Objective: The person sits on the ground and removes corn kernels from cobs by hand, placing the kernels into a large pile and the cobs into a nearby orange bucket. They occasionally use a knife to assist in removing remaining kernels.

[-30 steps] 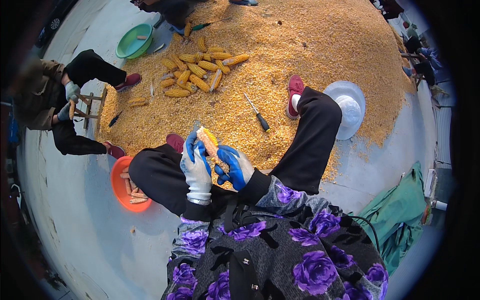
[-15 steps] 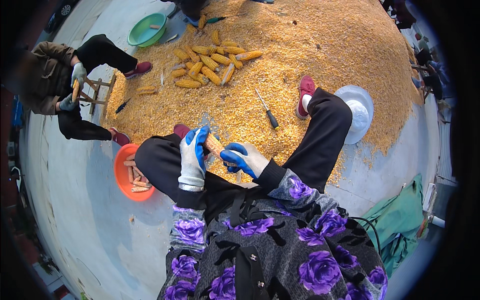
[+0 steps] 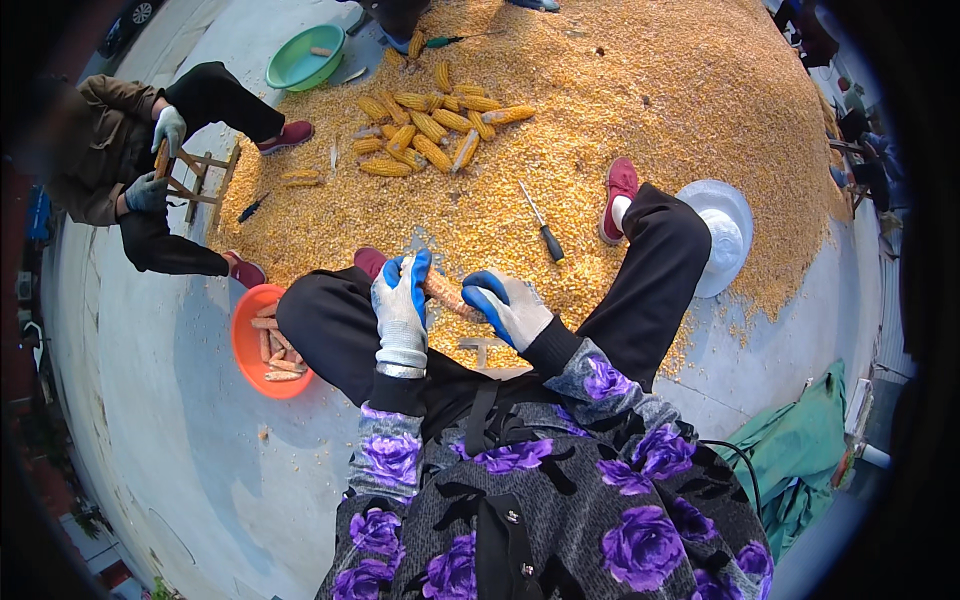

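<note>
Between my knees I hold a corn cob (image 3: 452, 297) that looks mostly stripped of kernels. My left hand (image 3: 403, 308), in a white and blue work glove, grips its left end. The fingers of my right hand (image 3: 508, 306), gloved alike, are closed round its right end. Loose corn kernels (image 3: 560, 330) spread under and beyond my hands. A screwdriver (image 3: 543, 225) with a dark handle lies on them, ahead and to the right. Farther off sits a pile of yellow ears of corn (image 3: 428, 128).
An orange basin (image 3: 243, 345) with several bare cobs stands by my left knee. A green basin (image 3: 290, 62) is at the far left. A co-worker (image 3: 110, 170) sits on the left holding a cob. Beside my right knee lies a white hat (image 3: 727, 240); a green cloth (image 3: 800, 440) is at the right.
My hands have shifted slightly right with the cob, and my right hand has turned a little over its end. The whole view has also moved slightly.
</note>
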`<control>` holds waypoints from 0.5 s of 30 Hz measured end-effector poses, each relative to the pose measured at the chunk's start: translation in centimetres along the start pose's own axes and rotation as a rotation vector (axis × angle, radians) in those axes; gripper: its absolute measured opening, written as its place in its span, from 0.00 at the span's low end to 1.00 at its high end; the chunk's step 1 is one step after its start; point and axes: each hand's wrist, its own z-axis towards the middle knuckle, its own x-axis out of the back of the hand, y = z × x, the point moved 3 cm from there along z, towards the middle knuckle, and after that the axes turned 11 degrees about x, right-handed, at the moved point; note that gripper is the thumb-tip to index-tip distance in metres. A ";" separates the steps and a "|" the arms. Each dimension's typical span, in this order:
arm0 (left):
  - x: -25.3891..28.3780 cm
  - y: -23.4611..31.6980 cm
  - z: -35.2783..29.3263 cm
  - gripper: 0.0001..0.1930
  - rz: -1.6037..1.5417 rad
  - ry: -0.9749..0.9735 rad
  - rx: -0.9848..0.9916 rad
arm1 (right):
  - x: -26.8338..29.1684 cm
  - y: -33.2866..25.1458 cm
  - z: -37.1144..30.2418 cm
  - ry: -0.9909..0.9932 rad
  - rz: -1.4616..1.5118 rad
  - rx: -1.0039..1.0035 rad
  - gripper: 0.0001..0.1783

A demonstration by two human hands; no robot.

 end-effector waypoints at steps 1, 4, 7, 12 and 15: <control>0.0 -0.1 0.3 0.13 0.021 0.020 -0.038 | -0.4 0.2 0.0 -0.080 -0.046 -0.019 0.21; -0.2 -0.1 0.7 0.13 -0.104 -0.007 -0.063 | -1.1 1.5 -0.1 -0.077 0.210 -0.164 0.23; -0.1 0.6 0.1 0.13 -0.049 0.007 -0.057 | -0.9 1.7 -0.4 0.062 0.560 -0.204 0.24; 0.4 -0.1 0.5 0.09 -0.087 -0.002 0.015 | -0.3 0.8 -0.2 -0.126 0.272 -0.203 0.22; 0.1 0.5 -0.3 0.10 -0.064 0.018 0.039 | -0.7 0.8 -0.1 -0.126 0.011 -0.038 0.19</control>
